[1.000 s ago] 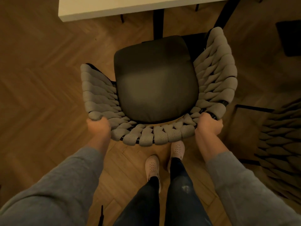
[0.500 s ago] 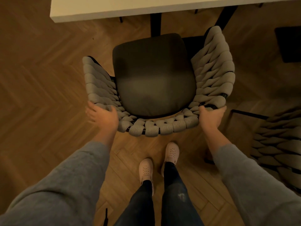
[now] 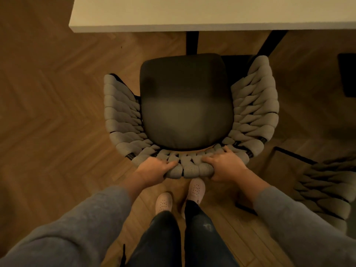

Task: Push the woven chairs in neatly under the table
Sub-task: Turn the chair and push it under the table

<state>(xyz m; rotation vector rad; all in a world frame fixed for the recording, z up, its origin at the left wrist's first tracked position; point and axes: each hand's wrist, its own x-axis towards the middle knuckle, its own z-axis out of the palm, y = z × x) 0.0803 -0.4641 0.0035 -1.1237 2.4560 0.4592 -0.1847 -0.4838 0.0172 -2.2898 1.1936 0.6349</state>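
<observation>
A woven grey chair [image 3: 256, 105] with a dark seat cushion [image 3: 185, 105] stands in front of me, facing the white table [image 3: 192, 14]. The seat's front edge lies just short of the table's near edge. My left hand [image 3: 154, 169] grips the top of the woven backrest left of its middle, fingers curled over the rim. Right of the middle, my right hand [image 3: 224, 166] grips the same rim, fingers over the top and thumb underneath. A second woven chair [image 3: 327, 187] stands at the right edge, partly cut off.
Two black table legs [image 3: 192, 42] stand beyond the seat, under the tabletop. The floor is herringbone wood [image 3: 48, 112]. My feet in light shoes [image 3: 196, 189] stand right behind the chair. A dark object [image 3: 347, 74] sits at the far right.
Both hands have shifted from the outer corners of the backrest to its middle top rim. The chair has turned to face the table more squarely and the table's edge looks nearer.
</observation>
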